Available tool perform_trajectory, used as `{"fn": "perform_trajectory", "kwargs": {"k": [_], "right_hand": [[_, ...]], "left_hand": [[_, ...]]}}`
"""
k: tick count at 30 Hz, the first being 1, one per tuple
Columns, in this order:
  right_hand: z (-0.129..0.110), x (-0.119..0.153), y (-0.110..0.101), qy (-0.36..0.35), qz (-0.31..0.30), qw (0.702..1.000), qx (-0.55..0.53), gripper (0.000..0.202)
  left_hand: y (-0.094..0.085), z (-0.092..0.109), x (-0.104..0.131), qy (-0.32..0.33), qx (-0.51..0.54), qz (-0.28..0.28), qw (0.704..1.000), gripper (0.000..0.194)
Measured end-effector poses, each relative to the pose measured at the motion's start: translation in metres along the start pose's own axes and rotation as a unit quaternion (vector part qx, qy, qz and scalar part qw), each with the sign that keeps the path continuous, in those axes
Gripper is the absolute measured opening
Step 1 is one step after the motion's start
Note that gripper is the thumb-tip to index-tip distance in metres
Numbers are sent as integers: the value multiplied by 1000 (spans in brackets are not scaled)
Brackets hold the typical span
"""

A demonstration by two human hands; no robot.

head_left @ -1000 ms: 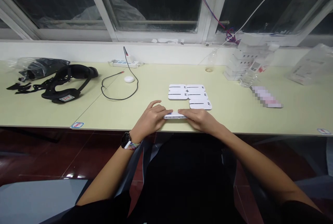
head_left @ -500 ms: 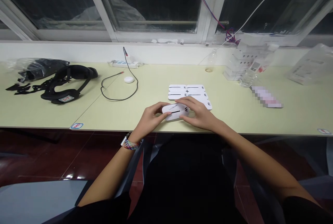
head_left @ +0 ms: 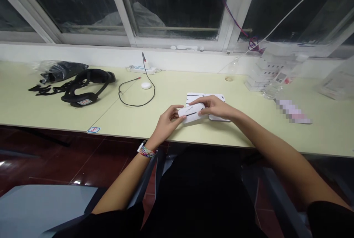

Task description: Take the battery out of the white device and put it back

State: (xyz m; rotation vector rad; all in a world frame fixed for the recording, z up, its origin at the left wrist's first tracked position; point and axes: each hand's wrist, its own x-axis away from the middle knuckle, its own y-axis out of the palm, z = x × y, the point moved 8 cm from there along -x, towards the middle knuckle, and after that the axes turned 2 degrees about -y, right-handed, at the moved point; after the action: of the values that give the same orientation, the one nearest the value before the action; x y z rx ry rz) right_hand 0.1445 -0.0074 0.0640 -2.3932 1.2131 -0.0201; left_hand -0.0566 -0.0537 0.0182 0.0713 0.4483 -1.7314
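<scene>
Shifting slightly, the view now puts the table [head_left: 249,129] and the headset [head_left: 79,98] further right in the frame than 0.5 s ago. On the table's near half lie the laid-out cases [head_left: 195,94], partly hidden behind the right hand [head_left: 215,107], so I cannot count them.

That hand is clamped on the right end of 1 white case [head_left: 191,119], thumb on the near side, fingers along the far edge. The left hand [head_left: 167,122] grips the left end, its thumb near the lower corner.

Held between the 2 hands, the white case is tilted, just in front of the laid-out cases, and seems raised off the table. 1.0 s ago its narrow edge faced the camera; now the broad face does, and it sits nearer the others. For the handling, I take this to mean it is turned face up, like those already laid, but not yet released.

Smallest is its dark line [head_left: 191,114], running lengthwise, rising slightly to the right.
</scene>
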Motion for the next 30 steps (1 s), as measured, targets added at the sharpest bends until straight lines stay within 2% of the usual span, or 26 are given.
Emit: {"fn": "perform_trajectory", "kwargs": {"k": [2, 4, 7, 10, 16, 18, 24, 30], "right_hand": [[16, -24, -21, 38, 4, 999, -32, 48], [37, -47, -52, 88, 59, 993, -49, 49], [68, -75, -92, 156, 139, 977, -34, 43], [88, -94, -111, 173, 163, 971, -13, 42], [110, -109, -110, 188, 144, 969, 65, 27], [112, -111, -107, 184, 140, 967, 107, 27], [103, -116, -94, 116, 127, 960, 222, 52], [90, -114, -77, 86, 73, 955, 273, 39]], "left_hand": [[-8, -8, -2, -10, 8, 44, 999, 50], [-12, -16, -4, -25, 8, 61, 998, 51], [-11, -22, -5, -31, -8, 53, 998, 49], [-9, -17, -5, -18, -34, 36, 999, 41], [-5, -8, -4, 11, -96, 11, 995, 28], [-5, -8, -4, 13, -102, 11, 995, 27], [-3, -7, -4, 13, -120, 6, 993, 27], [1, -2, -2, 39, -172, -20, 984, 35]]}}
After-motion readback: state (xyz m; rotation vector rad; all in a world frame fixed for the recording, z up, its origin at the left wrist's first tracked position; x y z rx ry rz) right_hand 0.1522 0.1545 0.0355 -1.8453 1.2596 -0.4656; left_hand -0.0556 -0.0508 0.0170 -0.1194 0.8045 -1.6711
